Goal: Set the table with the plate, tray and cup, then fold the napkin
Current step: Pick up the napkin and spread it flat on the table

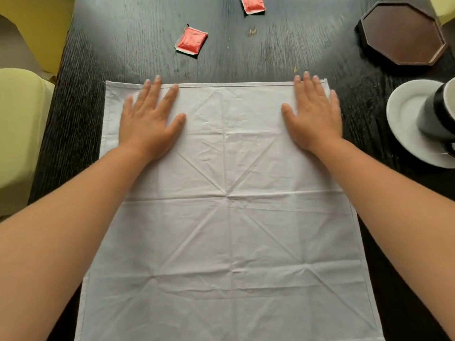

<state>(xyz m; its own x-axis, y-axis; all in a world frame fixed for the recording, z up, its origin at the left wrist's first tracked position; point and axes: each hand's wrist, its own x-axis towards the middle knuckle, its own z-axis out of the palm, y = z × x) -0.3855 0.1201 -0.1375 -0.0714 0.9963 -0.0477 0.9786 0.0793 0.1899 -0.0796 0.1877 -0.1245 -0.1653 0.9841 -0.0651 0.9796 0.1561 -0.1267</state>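
Note:
A white cloth napkin (226, 217) lies spread flat on the dark wooden table (138, 45), marked with old fold creases. My left hand (150, 119) rests palm down near its far left corner, fingers spread. My right hand (314, 114) lies flat near the far right corner, fingertips at the hem. A white plate (406, 114) sits at the right edge with a dark cup (440, 109) standing on it. The brown octagonal tray (403, 33) is at the far right.
Two red sachets lie beyond the napkin, one (192, 41) left of centre and another (253, 4) at the top edge. Yellow-green chairs (22, 134) stand along the table's left side. Small crumbs (252, 32) dot the tabletop.

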